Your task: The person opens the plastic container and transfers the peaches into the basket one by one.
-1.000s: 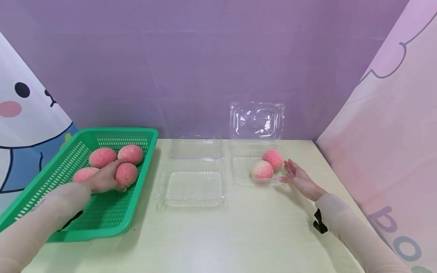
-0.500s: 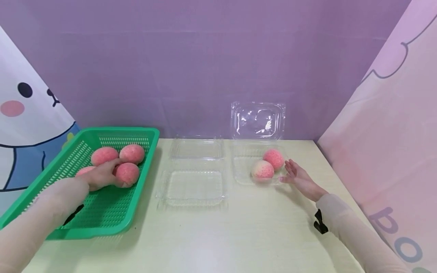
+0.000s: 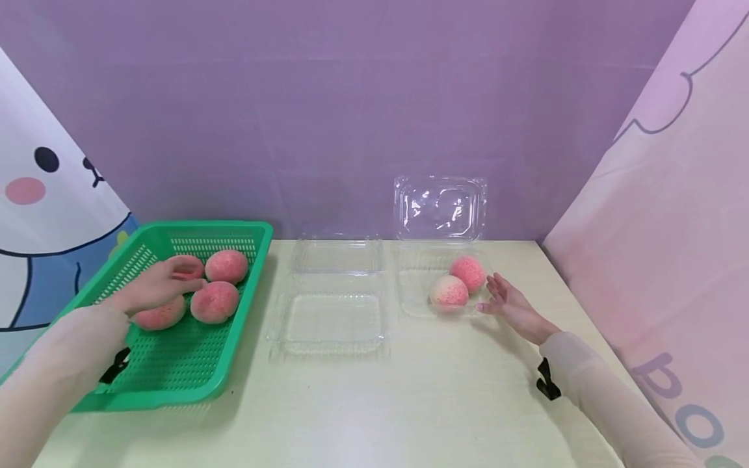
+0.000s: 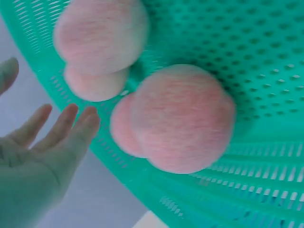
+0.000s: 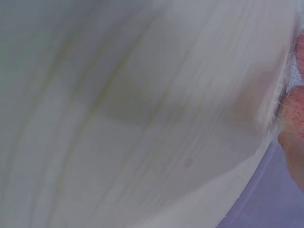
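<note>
In the head view, my left hand (image 3: 146, 289) is over the green basket, fingers spread above the peaches. Beneath and around it are a front right peach (image 3: 214, 304), a back right peach (image 3: 227, 266), a front left peach (image 3: 160, 317) and a back left peach (image 3: 188, 268), partly hidden by the fingers. The left wrist view has this hand (image 4: 45, 161) with extended fingers and nothing in its grasp. My right hand (image 3: 516, 313) stays relaxed at the right side of an open clear plastic box (image 3: 412, 296), which contains a whitish-pink peach (image 3: 449, 292) and a pinker peach (image 3: 468, 273).
The green basket (image 3: 225, 351) occupies the table's left side. Two more clear plastic pieces, a front one (image 3: 333, 322) and a back one (image 3: 337, 257), lie between basket and box. The box's lid (image 3: 440, 209) leans upright against the purple backdrop (image 3: 351, 117).
My left hand has come off the front right peach and shifted left and up, now over the back left peach. The right hand has kept its place.
</note>
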### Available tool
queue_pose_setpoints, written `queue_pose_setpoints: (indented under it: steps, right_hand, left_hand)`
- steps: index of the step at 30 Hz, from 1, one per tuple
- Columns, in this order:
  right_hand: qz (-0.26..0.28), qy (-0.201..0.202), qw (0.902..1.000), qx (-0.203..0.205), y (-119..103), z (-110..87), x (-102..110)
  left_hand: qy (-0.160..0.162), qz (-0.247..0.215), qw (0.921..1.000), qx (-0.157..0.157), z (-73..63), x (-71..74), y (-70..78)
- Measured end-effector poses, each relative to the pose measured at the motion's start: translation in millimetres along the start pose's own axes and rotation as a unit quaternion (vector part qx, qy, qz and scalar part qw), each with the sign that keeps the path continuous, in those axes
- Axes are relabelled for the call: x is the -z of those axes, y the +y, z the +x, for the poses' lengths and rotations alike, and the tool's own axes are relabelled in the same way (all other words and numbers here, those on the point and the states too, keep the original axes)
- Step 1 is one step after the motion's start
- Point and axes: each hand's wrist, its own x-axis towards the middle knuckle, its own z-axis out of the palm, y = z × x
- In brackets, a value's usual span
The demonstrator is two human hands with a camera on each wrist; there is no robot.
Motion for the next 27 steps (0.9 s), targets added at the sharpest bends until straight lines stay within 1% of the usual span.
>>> queue_pose_setpoints:
  steps: [2, 4, 7, 10, 12, 15, 19, 22, 25, 27]
  right_hand:
    - [-0.002, 0.001, 1.0, 0.002, 0.1, 0.9, -0.6]
    - [-0.003, 0.003, 1.0, 0.004, 0.2, 2.5, -1.8]
    - [-0.004, 0.008, 1.0, 0.003, -0.5, 5.9, -3.8]
    - [-0.003, 0.009, 0.9999, 0.006, -2.2, 8.2, -4.9]
    - [0.0, 0.01, 0.9999, 0.007, -3.1, 9.3, -5.5]
    - [0.003, 0.01, 0.9999, 0.007, -4.1, 10.0, -6.2]
    - [0.003, 0.01, 0.9999, 0.008, -5.0, 10.2, -6.7]
    - [0.006, 0.008, 0.9999, 0.007, -5.4, 10.9, -7.4]
    - [0.006, 0.007, 0.9999, 0.005, -6.1, 11.2, -7.9]
    - [0.005, 0.008, 0.9999, 0.005, -6.8, 11.1, -8.3]
  left_hand:
    - [0.024, 0.002, 0.9997, 0.008, -2.6, 5.3, 8.5]
    - [0.054, 0.0, 0.9984, 0.017, -4.4, 9.9, 17.5]
    - [0.097, -0.014, 0.9949, 0.022, -5.9, 13.7, 32.1]
    - [0.121, -0.033, 0.992, 0.013, -5.4, 11.3, 47.6]
    - [0.126, -0.043, 0.9911, 0.002, -5.1, 7.3, 58.5]
    - [0.12, -0.061, 0.9909, -0.008, -4.0, -0.4, 76.1]
    - [0.111, -0.07, 0.9908, -0.033, 2.3, -11.2, 97.9]
    - [0.1, -0.057, 0.9918, -0.055, 9.4, -18.5, 112.4]
    - [0.078, -0.039, 0.9933, -0.076, 17.0, -25.0, 127.5]
    - [0.065, -0.032, 0.9927, -0.097, 21.6, -30.1, 138.9]
